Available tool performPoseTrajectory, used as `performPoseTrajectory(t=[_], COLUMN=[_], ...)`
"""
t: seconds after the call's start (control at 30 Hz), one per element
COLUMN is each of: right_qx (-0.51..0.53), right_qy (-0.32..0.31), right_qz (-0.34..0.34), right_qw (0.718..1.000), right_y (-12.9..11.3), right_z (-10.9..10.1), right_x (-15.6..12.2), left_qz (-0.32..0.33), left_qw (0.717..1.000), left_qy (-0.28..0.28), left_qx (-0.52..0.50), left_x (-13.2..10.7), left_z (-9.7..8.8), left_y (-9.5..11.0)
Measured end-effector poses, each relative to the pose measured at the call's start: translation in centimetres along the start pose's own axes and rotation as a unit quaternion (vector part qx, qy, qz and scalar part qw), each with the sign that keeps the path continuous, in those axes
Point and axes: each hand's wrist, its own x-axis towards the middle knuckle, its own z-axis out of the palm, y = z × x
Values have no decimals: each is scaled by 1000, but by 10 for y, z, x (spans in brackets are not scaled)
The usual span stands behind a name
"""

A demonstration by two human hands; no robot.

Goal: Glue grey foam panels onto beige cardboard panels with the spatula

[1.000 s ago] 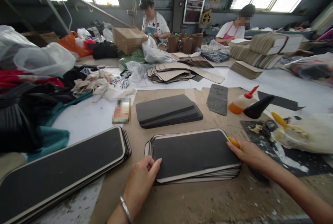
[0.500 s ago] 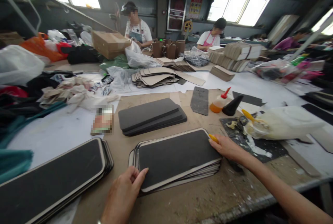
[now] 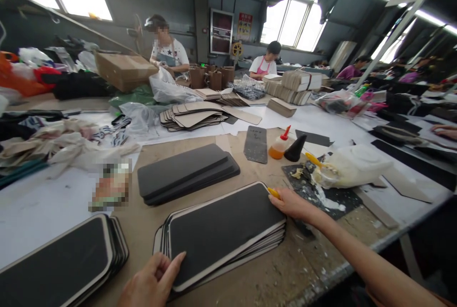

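Observation:
A stack of black panels with pale edges (image 3: 221, 231) lies on the brown board in front of me. My left hand (image 3: 152, 283) rests on its near left corner, fingers stretched flat against the top panel. My right hand (image 3: 293, 203) presses on the far right corner, fingers closed round a small yellow-handled tool (image 3: 273, 193) that pokes out past the thumb. A second pile of plain dark panels (image 3: 187, 173) sits just behind. Another stack of edged black panels (image 3: 60, 269) lies at the lower left.
An orange glue bottle (image 3: 279, 145) and a black cone (image 3: 295, 149) stand right of centre. Beside them are a glue-smeared black mat (image 3: 321, 193) and a white plastic bag (image 3: 353, 164). Cardboard pieces (image 3: 193, 115), fabric heaps and two seated people are further back. The table edge runs at the right.
The view has swung to the right and the stacks have slid left in the picture. Both hands stay on the same corners of the panel stack.

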Motion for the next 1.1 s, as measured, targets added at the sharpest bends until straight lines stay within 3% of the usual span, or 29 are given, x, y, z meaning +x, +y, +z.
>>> performPoseTrajectory(t=[0.67,0.83,0.93,1.1], right_qx=[-30,-69,-93,-119], right_qy=[-13,20,46,31], right_qz=[11,34,46,63], right_qw=[999,997,994,990], right_y=[-4,-6,-10,-16], right_z=[-5,-5,-8,-10], right_x=[2,-3,-13,-27], left_qz=[-2,14,34,36], left_qw=[1000,1000,999,996], left_qy=[-11,2,18,32], left_qx=[20,18,5,-79], left_x=[-1,-7,-10,-20], left_z=[-1,-2,-2,-4], left_y=[1,6,8,-1])
